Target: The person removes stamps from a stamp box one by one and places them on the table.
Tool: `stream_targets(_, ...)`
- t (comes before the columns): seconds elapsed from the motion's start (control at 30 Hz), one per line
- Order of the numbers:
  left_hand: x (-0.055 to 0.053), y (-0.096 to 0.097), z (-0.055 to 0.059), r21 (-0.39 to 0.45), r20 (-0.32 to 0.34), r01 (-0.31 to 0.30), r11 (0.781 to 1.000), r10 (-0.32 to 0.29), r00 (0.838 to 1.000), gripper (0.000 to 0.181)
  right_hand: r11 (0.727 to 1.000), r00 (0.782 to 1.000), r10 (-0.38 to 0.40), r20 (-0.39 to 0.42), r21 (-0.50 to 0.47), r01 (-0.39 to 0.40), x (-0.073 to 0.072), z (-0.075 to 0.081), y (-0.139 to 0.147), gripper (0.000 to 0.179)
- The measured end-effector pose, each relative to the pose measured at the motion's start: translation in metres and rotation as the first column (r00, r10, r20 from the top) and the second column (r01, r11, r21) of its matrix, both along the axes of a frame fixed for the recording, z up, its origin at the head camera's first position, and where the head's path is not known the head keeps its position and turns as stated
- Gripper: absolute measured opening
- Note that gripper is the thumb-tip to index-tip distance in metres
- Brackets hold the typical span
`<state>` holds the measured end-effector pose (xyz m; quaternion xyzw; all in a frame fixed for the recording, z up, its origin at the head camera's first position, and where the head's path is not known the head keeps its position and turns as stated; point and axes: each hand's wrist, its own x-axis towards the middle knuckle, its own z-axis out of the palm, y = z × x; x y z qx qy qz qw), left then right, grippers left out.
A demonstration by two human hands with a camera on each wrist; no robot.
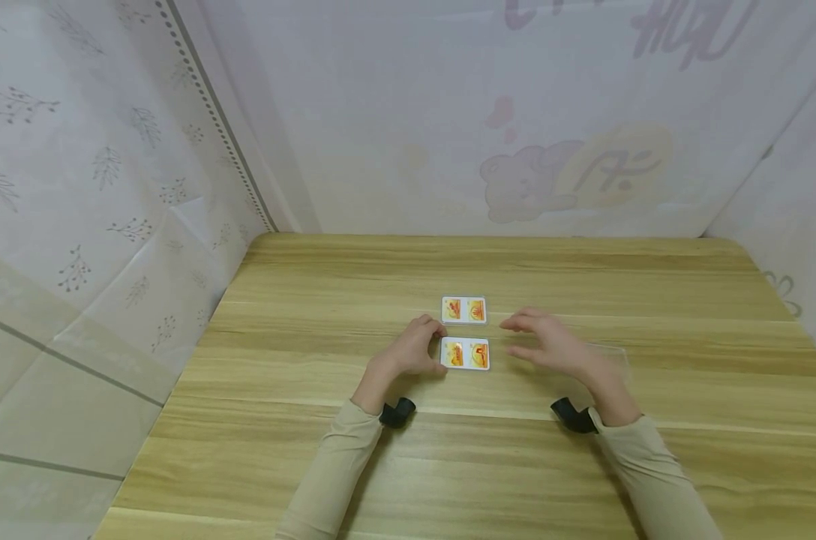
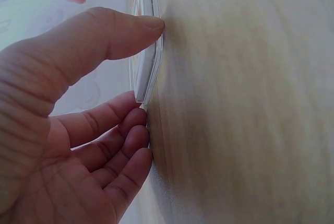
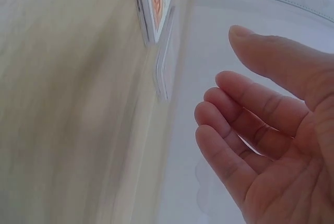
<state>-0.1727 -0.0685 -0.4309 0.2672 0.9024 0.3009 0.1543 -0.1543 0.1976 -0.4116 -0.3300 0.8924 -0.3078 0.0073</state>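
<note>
Two flat white card packs with orange-and-yellow pictures lie one behind the other on the wooden table. The near card pack (image 1: pixel 465 353) is thick and has clear plastic along its edge in the left wrist view. My left hand (image 1: pixel 415 347) holds it at its left end, thumb (image 2: pixel 133 33) on the near side and forefinger at the far corner. The far card pack (image 1: pixel 464 309) lies just behind it, untouched. My right hand (image 1: pixel 555 344) hovers to the right of both packs, its fingers (image 3: pixel 224 151) loosely bent and apart from the thumb, holding nothing.
A clear plastic piece (image 1: pixel 616 350) lies on the table (image 1: pixel 462 465) behind the right hand, partly hidden by it. A patterned cloth (image 1: pixel 394 112) hangs along the table's back edge and left side. Black straps or mounts sit at both wrists.
</note>
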Motion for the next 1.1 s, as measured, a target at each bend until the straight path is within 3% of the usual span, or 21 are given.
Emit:
stream_targets(0.53,-0.001,0.001,0.0,0.005,-0.014,-0.006,1.0,0.006,1.0,0.052,1.0,0.998,0.01,0.059,0.022,-0.011,-0.002,-0.005,-0.023,0.033)
stream_targets(0.9,-0.002,0.001,-0.001,0.007,-0.01,-0.011,1.0,0.011,1.0,0.052,0.999,0.998,0.028,0.055,0.023,-0.029,-0.008,-0.013,-0.033,0.028)
stream_targets(1.1,-0.002,0.001,-0.002,-0.005,-0.017,-0.006,1.0,0.006,1.0,0.052,0.999,0.997,-0.004,0.072,0.037,0.002,-0.008,-0.015,-0.038,0.025)
